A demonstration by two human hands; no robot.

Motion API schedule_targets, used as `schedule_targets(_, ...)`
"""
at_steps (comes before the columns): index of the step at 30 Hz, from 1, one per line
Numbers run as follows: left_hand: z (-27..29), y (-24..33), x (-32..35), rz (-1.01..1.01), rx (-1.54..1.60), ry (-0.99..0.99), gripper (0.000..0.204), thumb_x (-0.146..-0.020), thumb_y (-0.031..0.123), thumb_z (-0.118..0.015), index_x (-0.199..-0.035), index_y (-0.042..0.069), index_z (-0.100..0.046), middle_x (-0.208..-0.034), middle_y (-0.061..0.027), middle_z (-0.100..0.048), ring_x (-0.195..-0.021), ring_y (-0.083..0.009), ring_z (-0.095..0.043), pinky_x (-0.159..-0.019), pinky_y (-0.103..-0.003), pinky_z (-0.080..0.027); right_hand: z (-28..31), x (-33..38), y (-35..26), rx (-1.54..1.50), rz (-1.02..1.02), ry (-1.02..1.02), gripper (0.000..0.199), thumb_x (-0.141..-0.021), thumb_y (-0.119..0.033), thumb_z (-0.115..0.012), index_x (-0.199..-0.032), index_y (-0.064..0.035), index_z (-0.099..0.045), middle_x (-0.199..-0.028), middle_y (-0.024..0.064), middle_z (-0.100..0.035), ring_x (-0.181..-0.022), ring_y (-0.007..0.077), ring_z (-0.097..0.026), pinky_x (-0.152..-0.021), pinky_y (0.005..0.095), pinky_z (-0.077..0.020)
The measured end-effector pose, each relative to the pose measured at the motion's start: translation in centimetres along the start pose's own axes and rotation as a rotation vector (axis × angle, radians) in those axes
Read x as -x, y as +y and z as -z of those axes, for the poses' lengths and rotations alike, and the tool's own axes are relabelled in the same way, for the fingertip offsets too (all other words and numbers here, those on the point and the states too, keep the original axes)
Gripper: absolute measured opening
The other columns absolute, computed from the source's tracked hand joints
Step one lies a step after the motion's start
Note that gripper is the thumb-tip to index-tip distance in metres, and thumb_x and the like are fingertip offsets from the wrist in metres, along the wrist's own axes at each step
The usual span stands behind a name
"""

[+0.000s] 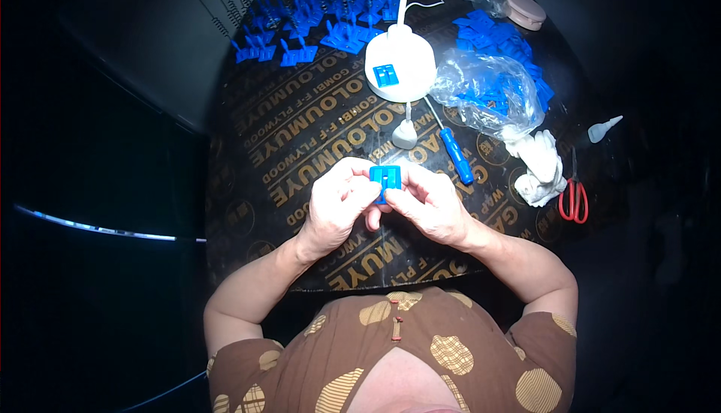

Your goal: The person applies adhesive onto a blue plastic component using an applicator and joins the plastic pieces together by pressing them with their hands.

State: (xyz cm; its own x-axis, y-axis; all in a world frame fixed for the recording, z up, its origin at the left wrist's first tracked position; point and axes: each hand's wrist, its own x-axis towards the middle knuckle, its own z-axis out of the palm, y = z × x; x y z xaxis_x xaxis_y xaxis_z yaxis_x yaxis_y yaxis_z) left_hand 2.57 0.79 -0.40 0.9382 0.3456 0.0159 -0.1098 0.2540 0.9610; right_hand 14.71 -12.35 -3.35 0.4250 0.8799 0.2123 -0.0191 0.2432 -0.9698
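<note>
Fingertips of left hand [334,206] and right hand [428,204] pinch a small blue rectangular plastic clip [385,177] above the dark printed plywood board [300,135]; slipping, it could drop toward six o'clock, I judge.

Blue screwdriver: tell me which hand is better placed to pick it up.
Probably the right hand. The blue screwdriver lies on the dark board just above and to the right of it, on its own side. The left hand sits farther away and would have to cross over. Both hands hold the small blue plastic piece.
</note>
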Motion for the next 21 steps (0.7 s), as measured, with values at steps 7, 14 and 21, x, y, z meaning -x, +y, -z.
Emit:
schedule_targets(7, 0.1, -0.1, -0.1, 0.016, -0.026, -0.035, 0.022, -0.091, 0.008, -0.055, -0.107, -0.006, -0.05, -0.079, -0.0137, -0.064, -0.057, -0.0105, -0.059, -0.054, -0.021, -0.049, -0.8, 0.1, -1.3, -0.155, -0.049, 0.097, 0.017, -0.091, -0.013, -0.058, -0.081, 0.001, -0.057, -0.07, 0.0054, -0.061, -0.057, 0.006, -0.051, -0.052, 0.0228, -0.0401)
schedule_targets(14, 0.7, -0.2, -0.2, 0.061, 0.239, -0.051, 0.03, -0.094, 0.018, -0.051, -0.111, -0.007, -0.05, -0.082, -0.0178, -0.064, -0.06, -0.0171, -0.062, -0.054, -0.024, -0.053, 0.4, 0.3, -2.7, 0.012, -0.128, 0.011, 0.019, -0.094, -0.015, -0.051, -0.082, 0.0002, -0.056, -0.063, 0.0023, -0.053, -0.055, 0.0083, -0.047, -0.051, 0.0246, -0.0379)
schedule_targets(21, 0.9, -0.2, -0.3, 0.085, 0.204, -0.041, 0.032, -0.093, 0.018, -0.052, -0.113, -0.007, -0.049, -0.082, -0.018, -0.064, -0.06, -0.0175, -0.063, -0.054, -0.025, -0.053, 0.0, 0.1, -1.9, 0.115, -0.035, 0.023, 0.021, -0.095, -0.016, -0.048, -0.081, -0.0008, -0.055, -0.06, 0.0013, -0.051, -0.053, 0.0077, -0.046, -0.05, 0.0243, -0.0367)
